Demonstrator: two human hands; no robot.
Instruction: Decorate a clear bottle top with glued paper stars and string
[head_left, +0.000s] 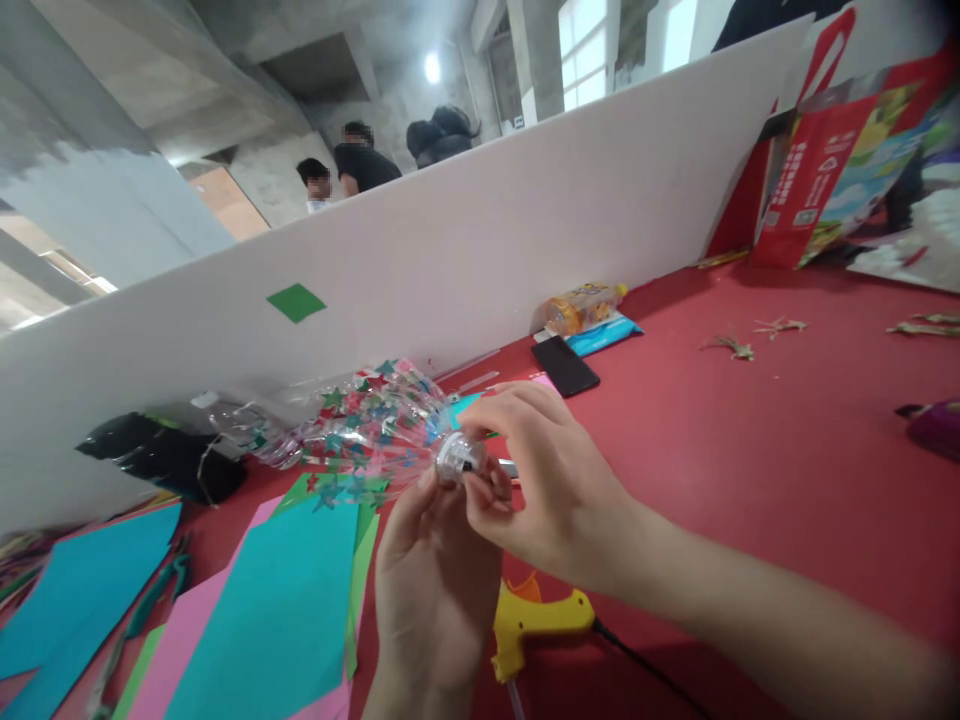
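A clear plastic bottle, cut into strips that fan out and are dotted with red, green and blue stars, is held out with its neck toward me. My left hand is closed around the neck from below. From the right, my right hand curls its thumb and fingers about the whitish mouth. A small dark spot shows at the mouth; what it is I cannot make out. Below my hands lies a yellow glue gun with a black cord.
Coloured paper sheets and green-handled pliers lie left. Against the white partition are a black bundle, a clear bottle and an orange-coloured bottle. A phone lies nearby; a red bag stands right.
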